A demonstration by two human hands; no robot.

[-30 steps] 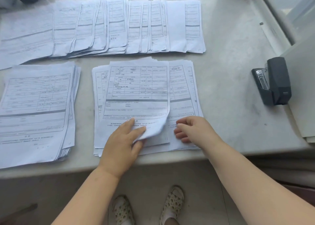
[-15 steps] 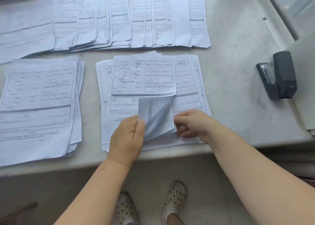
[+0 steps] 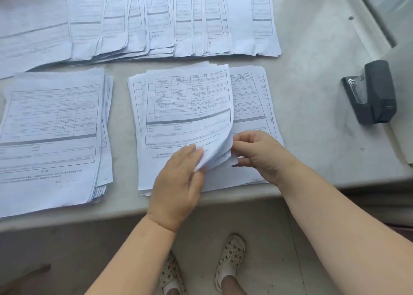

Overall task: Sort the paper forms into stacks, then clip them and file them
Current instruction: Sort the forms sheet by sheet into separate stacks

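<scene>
A loose middle stack of printed forms (image 3: 250,107) lies near the front edge of the stone counter. Its top sheets (image 3: 190,107) are lifted and curled at their lower right corner. My left hand (image 3: 178,183) rests on the stack and holds that curled corner between thumb and fingers. My right hand (image 3: 261,154) pinches the edges of the lifted sheets from the right. A second neat stack of forms (image 3: 51,134) lies to the left. A fanned row of forms (image 3: 143,20) spreads along the back.
A dark grey stapler (image 3: 373,93) stands on the counter (image 3: 312,82) at the right. A pale board or sheet pile (image 3: 404,89) sits at the far right edge. Below the counter edge I see the floor and two feet in perforated shoes (image 3: 230,254).
The lifted corner of the top sheets has settled lower than half a second ago. My right hand moved up to pinch their edges, having rested on the stack before. The view shifted slightly.
</scene>
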